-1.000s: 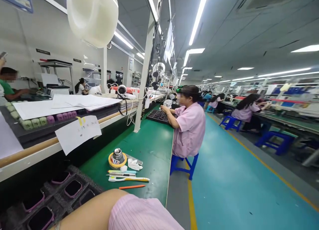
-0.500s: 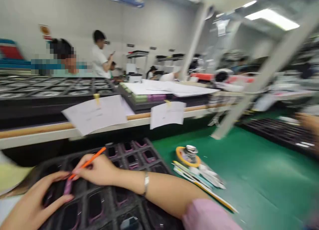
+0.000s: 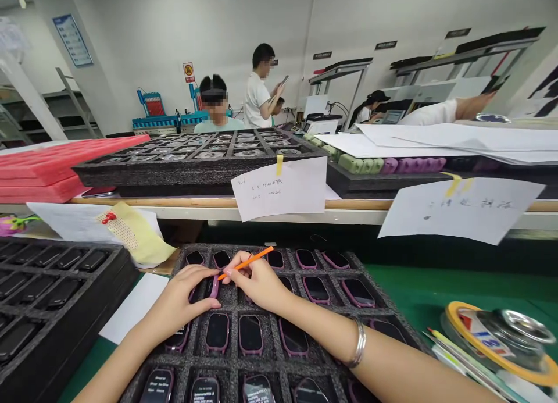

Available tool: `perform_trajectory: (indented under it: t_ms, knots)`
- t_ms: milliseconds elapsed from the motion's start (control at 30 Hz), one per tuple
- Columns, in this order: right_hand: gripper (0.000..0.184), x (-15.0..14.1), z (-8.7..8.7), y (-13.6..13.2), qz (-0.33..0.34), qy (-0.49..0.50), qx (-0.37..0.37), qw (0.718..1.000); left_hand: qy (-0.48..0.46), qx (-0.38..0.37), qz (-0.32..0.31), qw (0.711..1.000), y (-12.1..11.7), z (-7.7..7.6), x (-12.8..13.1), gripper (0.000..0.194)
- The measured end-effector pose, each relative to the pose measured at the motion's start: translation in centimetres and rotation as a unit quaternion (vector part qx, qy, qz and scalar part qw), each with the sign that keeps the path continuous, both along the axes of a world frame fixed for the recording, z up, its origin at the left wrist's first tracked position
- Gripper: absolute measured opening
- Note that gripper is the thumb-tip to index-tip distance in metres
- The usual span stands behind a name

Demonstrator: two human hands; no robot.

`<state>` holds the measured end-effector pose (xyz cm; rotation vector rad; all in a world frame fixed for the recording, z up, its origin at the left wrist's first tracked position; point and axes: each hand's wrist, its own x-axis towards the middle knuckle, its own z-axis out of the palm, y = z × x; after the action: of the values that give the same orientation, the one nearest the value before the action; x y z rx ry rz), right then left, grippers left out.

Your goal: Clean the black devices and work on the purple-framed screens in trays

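Note:
My left hand [image 3: 176, 298] has its thumb and fingers at the two ends of a purple smartwatch case [image 3: 214, 288], which stands on its side in a cell of the black foam tray [image 3: 233, 339]. A thin orange stick [image 3: 257, 257] is pinched in my right hand [image 3: 264, 288], its tip touching or very near the side of that case. Other purple-framed watches lie face up in the cells around my hands. Several in the front row, such as the lit watch [image 3: 204, 389], show white text on their screens.
A second foam tray [image 3: 117, 281] with black watches stands at left. Above the work surface runs a shelf edge [image 3: 349, 208] with hanging paper notes [image 3: 283, 191]. Tape roll [image 3: 462, 327] and pens lie at right. A co-worker [image 3: 218, 109] sits opposite; another person [image 3: 260, 95] stands behind.
The head view has swung left and steadied, so the hands and tray now appear nearer the middle. Both hands keep their holds on the watch case and the orange stick.

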<state>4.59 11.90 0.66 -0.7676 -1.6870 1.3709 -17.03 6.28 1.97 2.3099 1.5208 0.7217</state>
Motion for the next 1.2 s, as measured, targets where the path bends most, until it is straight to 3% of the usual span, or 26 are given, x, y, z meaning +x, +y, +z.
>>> perform_trajectory:
  t_ms: [267,400,500,600,800,1000,1200]
  knots:
    - [0.016,-0.2,-0.3,0.1,0.010,-0.002,0.026,1.000,0.027,-0.004,0.003,1.000,0.4,0.5,0.5,0.042]
    - [0.017,0.7,0.6,-0.4,0.001,-0.023,0.049,0.999,0.058,-0.007,-0.011,0.998,0.5,1.8,1.2,0.039]
    - [0.015,2.5,1.6,-0.6,-0.026,-0.026,0.064,0.997,0.082,-0.001,-0.026,0.996,0.2,3.3,2.7,0.041]
    - [0.016,4.4,1.9,-0.2,-0.064,-0.013,0.062,0.996,0.094,0.012,-0.056,0.994,0.0,3.9,5.2,0.030]
    - [0.040,6.0,-0.1,1.4,-0.109,0.024,0.004,0.994,0.115,0.033,-0.110,0.987,1.1,2.0,9.2,0.026]
    - [0.039,5.9,-0.4,0.7,-0.088,0.030,-0.018,0.995,0.132,0.064,-0.107,0.983,0.5,1.8,7.6,0.021]
    - [0.031,6.0,0.1,-0.3,-0.046,0.017,-0.024,0.998,0.121,0.047,-0.110,0.985,0.0,2.0,6.3,0.025]
